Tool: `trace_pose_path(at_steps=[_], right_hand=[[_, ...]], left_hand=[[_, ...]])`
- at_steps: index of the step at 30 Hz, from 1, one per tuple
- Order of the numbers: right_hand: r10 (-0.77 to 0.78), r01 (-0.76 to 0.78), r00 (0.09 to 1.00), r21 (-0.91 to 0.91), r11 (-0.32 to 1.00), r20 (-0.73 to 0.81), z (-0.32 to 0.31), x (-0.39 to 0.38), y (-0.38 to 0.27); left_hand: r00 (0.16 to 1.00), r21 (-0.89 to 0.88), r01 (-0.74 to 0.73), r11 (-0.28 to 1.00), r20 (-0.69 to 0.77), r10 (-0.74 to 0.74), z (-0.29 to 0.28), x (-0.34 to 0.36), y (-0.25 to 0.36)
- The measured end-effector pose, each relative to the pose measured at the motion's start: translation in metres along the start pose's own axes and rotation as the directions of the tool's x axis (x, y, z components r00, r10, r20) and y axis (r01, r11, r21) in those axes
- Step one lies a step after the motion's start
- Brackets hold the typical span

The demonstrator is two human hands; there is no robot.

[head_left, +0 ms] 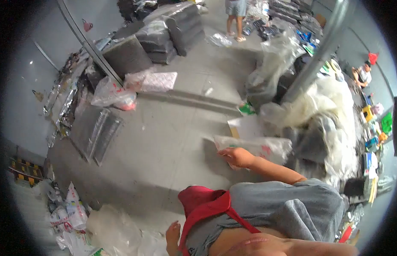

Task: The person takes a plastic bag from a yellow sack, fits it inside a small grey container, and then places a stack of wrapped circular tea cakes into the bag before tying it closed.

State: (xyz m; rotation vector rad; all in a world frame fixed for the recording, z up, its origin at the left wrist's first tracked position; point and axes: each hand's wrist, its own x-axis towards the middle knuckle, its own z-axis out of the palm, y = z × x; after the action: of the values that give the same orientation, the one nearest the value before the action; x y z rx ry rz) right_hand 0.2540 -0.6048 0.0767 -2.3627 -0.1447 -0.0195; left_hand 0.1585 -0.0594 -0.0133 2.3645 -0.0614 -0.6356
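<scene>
My right hand (237, 157) is held out over the floor, its fingers closed on a clear plastic bag (273, 147) with red print. The bag trails to the right of the hand, and part of it hangs just below the fingers. Lower in the picture, my left hand (173, 233) hangs beside the red apron (198, 202), holding nothing, its fingers loosely bent and apart. Just beyond the bag lies a white sheet or flat carton (246, 127) with a brown edge.
Heaped clear plastic film (326, 102) lies to the right around a metal post (315, 53). Dark wrapped slabs (96, 130) rest on the floor at left. A wrapped quilted panel (155, 81) lies farther off. One person (236, 17) stands at the back; another (363, 74) sits far right.
</scene>
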Motion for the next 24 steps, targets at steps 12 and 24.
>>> trace_pose_path(at_steps=[12, 24], right_hand=[[0.377, -0.43, 0.887, 0.183, 0.884, 0.266, -0.082, 0.328, 0.173], [0.293, -0.231, 0.948, -0.37, 0.9, 0.122, -0.346, 0.817, 0.493]], left_hand=[[0.904, 0.416, -0.427, 0.803, 0.211, 0.372, -0.188, 0.73, 0.265], [0.824, 0.378, -0.357, 0.854, 0.558, 0.097, -0.178, 1.266, 0.527]])
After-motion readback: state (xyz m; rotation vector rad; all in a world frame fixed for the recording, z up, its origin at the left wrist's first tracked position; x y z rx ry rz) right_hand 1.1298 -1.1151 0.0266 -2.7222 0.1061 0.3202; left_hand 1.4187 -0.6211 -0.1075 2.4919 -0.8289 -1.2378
